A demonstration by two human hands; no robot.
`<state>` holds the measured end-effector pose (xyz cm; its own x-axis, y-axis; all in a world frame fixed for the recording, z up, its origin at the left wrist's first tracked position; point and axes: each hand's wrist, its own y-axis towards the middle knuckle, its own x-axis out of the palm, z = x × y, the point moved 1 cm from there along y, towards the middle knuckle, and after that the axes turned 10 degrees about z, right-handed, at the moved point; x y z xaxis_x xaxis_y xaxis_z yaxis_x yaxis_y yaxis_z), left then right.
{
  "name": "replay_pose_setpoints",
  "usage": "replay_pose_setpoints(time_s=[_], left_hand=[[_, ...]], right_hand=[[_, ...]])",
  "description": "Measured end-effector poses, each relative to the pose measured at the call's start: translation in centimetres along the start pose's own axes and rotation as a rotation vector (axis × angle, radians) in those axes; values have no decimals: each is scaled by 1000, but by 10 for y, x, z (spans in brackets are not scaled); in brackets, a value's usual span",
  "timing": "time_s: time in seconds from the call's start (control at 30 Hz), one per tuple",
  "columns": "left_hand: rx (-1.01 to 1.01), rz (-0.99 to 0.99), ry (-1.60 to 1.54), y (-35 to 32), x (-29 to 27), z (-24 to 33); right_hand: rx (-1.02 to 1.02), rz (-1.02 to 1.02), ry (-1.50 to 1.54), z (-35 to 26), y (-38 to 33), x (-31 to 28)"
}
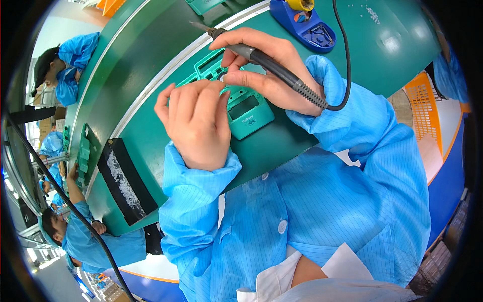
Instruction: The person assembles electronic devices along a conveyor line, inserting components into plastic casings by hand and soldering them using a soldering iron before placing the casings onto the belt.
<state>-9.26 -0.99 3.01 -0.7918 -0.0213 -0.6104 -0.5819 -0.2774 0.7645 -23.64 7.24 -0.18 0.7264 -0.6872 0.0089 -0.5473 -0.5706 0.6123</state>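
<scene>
My right hand (266, 68) grips a soldering iron (261, 60) with a black and grey handle, its metal tip pointing up and left away from the work. My left hand (196, 121) rests with curled fingers on a teal plastic device housing (249, 113) that has a dark display window. Thumb and fingers of both hands meet at a small white part (223, 77) above the housing; what my left fingers hold is hidden. Another teal frame (206, 65) lies just behind the housing on the green bench (151, 116).
A blue soldering iron stand (307, 25) sits at the back right. The iron's black cable (344, 55) loops past my right wrist. A black tray of small white bits (123, 181) lies at the left. Other workers in blue coats (70, 65) (85, 236) sit along the bench.
</scene>
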Motion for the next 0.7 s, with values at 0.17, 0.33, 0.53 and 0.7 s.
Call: replay_pose_setpoints(time_s=[0.17, 0.33, 0.53, 0.7], left_hand=[[384, 137, 193, -4, 3, -4], [568, 122, 274, -2, -6, -4], [631, 87, 267, 2, -13, -7], [349, -26, 142, 13, -7, -12]], right_hand=[[247, -99, 122, -6, 1, -4], [350, -114, 177, -13, 2, -3], [390, -71, 236, -16, -1, 2], [158, 89, 206, -13, -2, -8]])
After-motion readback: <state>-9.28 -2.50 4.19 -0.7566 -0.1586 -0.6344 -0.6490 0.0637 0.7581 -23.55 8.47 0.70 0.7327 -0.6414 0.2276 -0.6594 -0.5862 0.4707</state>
